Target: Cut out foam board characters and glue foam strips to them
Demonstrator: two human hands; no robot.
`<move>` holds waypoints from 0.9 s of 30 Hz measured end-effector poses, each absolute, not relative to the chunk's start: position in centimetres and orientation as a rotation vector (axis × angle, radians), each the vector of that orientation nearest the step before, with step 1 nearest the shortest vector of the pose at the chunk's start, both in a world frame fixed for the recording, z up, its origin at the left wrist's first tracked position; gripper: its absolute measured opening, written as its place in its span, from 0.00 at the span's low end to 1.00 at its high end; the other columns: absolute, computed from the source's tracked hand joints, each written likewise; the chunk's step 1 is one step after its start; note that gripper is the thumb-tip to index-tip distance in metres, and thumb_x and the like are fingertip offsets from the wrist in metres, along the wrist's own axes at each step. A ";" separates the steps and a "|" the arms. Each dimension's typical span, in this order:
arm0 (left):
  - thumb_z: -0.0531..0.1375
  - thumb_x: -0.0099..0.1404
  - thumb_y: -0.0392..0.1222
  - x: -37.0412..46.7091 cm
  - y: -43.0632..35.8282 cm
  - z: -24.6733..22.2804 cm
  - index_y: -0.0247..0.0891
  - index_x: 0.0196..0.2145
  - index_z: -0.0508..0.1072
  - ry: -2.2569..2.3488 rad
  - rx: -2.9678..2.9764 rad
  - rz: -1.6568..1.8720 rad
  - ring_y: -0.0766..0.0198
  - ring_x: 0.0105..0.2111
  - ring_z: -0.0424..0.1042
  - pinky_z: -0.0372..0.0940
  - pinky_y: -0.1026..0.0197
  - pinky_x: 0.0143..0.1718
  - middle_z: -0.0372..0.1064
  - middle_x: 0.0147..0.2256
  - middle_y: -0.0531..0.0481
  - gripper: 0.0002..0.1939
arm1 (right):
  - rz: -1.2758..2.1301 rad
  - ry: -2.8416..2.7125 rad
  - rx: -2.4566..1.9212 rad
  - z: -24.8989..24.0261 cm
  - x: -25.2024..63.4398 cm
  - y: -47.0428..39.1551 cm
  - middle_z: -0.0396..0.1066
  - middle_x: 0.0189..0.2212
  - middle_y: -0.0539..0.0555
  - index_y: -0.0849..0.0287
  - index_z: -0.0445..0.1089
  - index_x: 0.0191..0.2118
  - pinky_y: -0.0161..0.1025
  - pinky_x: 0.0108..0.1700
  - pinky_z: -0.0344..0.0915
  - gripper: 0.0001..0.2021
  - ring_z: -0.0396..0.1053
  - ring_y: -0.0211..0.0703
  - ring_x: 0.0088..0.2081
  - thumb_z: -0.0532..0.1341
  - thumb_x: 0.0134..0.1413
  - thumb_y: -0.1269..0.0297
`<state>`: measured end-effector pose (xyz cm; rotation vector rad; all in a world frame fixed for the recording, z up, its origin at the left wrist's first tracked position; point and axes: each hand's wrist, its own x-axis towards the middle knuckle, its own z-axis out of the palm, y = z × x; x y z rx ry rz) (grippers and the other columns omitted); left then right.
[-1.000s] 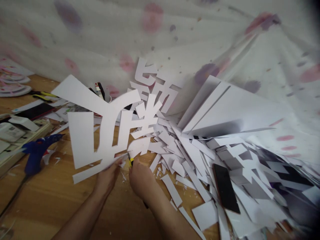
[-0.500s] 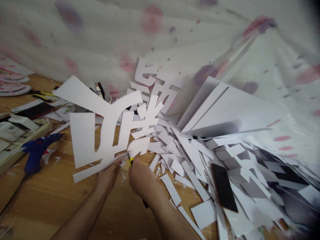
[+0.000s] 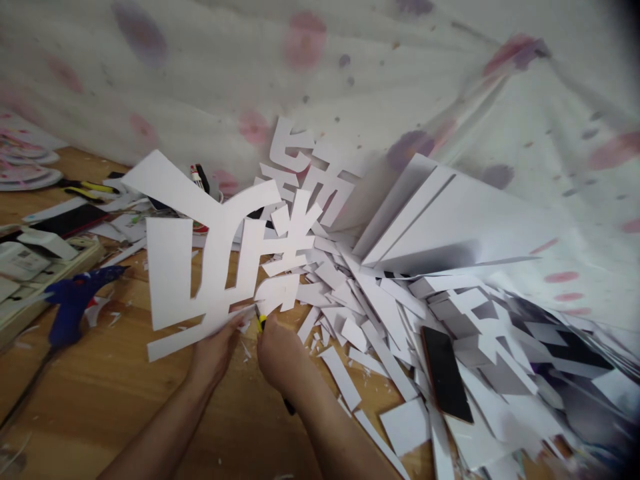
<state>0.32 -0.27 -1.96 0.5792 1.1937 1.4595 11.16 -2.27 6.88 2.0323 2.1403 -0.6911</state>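
Note:
A large white board cutout (image 3: 219,260), shaped like a written character, is held up above the wooden table. My left hand (image 3: 220,343) grips its lower edge from below, with the fingertips partly hidden behind the board. My right hand (image 3: 281,351) is closed round a utility knife (image 3: 262,323) with a yellow front part; its dark end sticks out below the hand. The knife's tip touches or nearly touches the cutout's lower edge, close beside my left fingers.
White offcuts (image 3: 345,300) lie heaped to the right, with a black phone (image 3: 447,375) on them. Behind, another cutout (image 3: 305,167) and large white boards (image 3: 450,213) lean against a patterned cloth. On the left are a blue glue gun (image 3: 75,303) and a power strip (image 3: 50,293).
The left side of the cutout has swung slightly inward to the right. Both hands and the knife stay in nearly the same place.

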 end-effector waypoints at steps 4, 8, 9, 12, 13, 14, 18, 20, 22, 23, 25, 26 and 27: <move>0.68 0.43 0.43 0.6 -0.3 -1.2 0.37 0.29 0.75 1.194 0.501 1.473 0.63 0.35 0.70 0.62 0.58 0.46 0.73 0.30 0.53 0.13 | -0.665 2.186 2.057 5.8 11.2 -2.6 0.72 0.33 0.66 0.69 0.62 0.46 0.44 0.35 0.68 0.13 0.73 0.54 0.37 0.50 0.57 0.69; 0.67 0.43 0.43 0.7 -0.3 -1.1 0.38 0.31 0.75 1.215 0.480 1.515 0.62 0.36 0.70 0.64 0.59 0.43 0.74 0.34 0.52 0.15 | -0.555 2.261 2.138 4.6 11.0 -3.2 0.72 0.33 0.63 0.67 0.61 0.45 0.41 0.33 0.67 0.11 0.73 0.50 0.35 0.48 0.58 0.72; 0.67 0.43 0.43 0.7 -0.3 -1.2 0.39 0.31 0.75 1.222 0.491 1.525 0.62 0.36 0.70 0.64 0.60 0.42 0.74 0.35 0.51 0.14 | -0.539 2.254 2.168 4.3 10.9 -3.3 0.72 0.32 0.62 0.67 0.61 0.45 0.40 0.32 0.66 0.11 0.73 0.50 0.35 0.48 0.58 0.72; 0.67 0.44 0.43 0.7 -0.2 -1.6 0.39 0.31 0.75 1.239 0.509 1.522 0.62 0.38 0.70 0.65 0.60 0.43 0.74 0.35 0.51 0.14 | -0.531 2.199 2.229 3.9 10.6 -3.7 0.72 0.32 0.60 0.64 0.61 0.42 0.37 0.31 0.65 0.08 0.73 0.48 0.34 0.49 0.59 0.71; 0.67 0.44 0.43 0.7 -0.2 -1.6 0.39 0.32 0.75 1.250 0.510 1.516 0.62 0.38 0.70 0.64 0.60 0.44 0.74 0.35 0.51 0.14 | -0.530 2.177 2.251 3.9 10.5 -3.8 0.72 0.33 0.60 0.63 0.61 0.41 0.37 0.30 0.65 0.07 0.73 0.47 0.34 0.49 0.59 0.71; 0.67 0.44 0.43 0.7 -0.2 -1.6 0.39 0.32 0.75 1.266 0.510 1.508 0.61 0.38 0.71 0.64 0.59 0.44 0.74 0.35 0.51 0.15 | -0.527 2.162 2.278 4.1 10.4 -3.9 0.72 0.33 0.59 0.63 0.61 0.41 0.37 0.30 0.64 0.07 0.73 0.47 0.34 0.49 0.59 0.71; 0.67 0.43 0.44 0.5 -0.2 -0.9 0.38 0.31 0.75 1.335 0.512 1.462 0.61 0.33 0.71 0.65 0.56 0.44 0.74 0.32 0.51 0.15 | -0.537 2.193 2.388 5.4 10.7 -4.0 0.72 0.34 0.59 0.61 0.60 0.42 0.37 0.29 0.62 0.08 0.73 0.48 0.34 0.46 0.61 0.67; 0.67 0.44 0.44 0.4 -0.2 -0.6 0.39 0.31 0.75 1.335 0.523 1.464 0.61 0.31 0.71 0.65 0.56 0.43 0.74 0.32 0.51 0.14 | -0.583 2.201 2.407 6.0 11.4 -3.7 0.72 0.34 0.58 0.60 0.59 0.43 0.36 0.29 0.60 0.09 0.73 0.48 0.33 0.46 0.61 0.66; 0.67 0.44 0.44 0.1 -0.3 -0.5 0.40 0.31 0.76 1.316 0.534 1.478 0.60 0.33 0.71 0.66 0.56 0.42 0.74 0.33 0.51 0.14 | -0.626 2.147 2.445 6.1 12.7 -3.3 0.73 0.33 0.57 0.60 0.59 0.44 0.36 0.28 0.58 0.09 0.73 0.48 0.33 0.46 0.61 0.65; 0.67 0.43 0.44 -0.2 -0.3 -0.6 0.40 0.30 0.76 1.302 0.533 1.482 0.60 0.34 0.71 0.66 0.56 0.42 0.75 0.33 0.50 0.14 | -0.636 2.107 2.481 6.0 13.5 -3.2 0.73 0.33 0.57 0.60 0.58 0.44 0.36 0.28 0.57 0.09 0.73 0.48 0.33 0.46 0.61 0.64; 0.69 0.41 0.44 -1.1 -0.1 -0.6 0.39 0.29 0.76 1.269 0.516 1.477 0.60 0.36 0.71 0.67 0.58 0.40 0.75 0.34 0.50 0.15 | -0.639 2.040 2.563 5.6 15.3 -3.1 0.73 0.33 0.56 0.59 0.58 0.44 0.36 0.29 0.57 0.10 0.72 0.47 0.33 0.46 0.61 0.62; 0.69 0.39 0.44 -1.7 0.0 -0.5 0.38 0.28 0.76 1.255 0.511 1.464 0.60 0.36 0.71 0.67 0.59 0.39 0.75 0.33 0.50 0.16 | -0.637 2.016 2.597 5.4 16.3 -3.1 0.72 0.33 0.56 0.59 0.58 0.43 0.35 0.29 0.56 0.10 0.72 0.47 0.34 0.47 0.61 0.61; 0.70 0.37 0.45 -2.3 0.0 -0.5 0.37 0.27 0.76 1.246 0.520 1.438 0.59 0.35 0.71 0.67 0.60 0.37 0.75 0.32 0.49 0.17 | -0.636 1.987 2.619 5.2 17.3 -3.3 0.72 0.34 0.57 0.59 0.58 0.42 0.35 0.30 0.56 0.09 0.72 0.46 0.36 0.47 0.61 0.61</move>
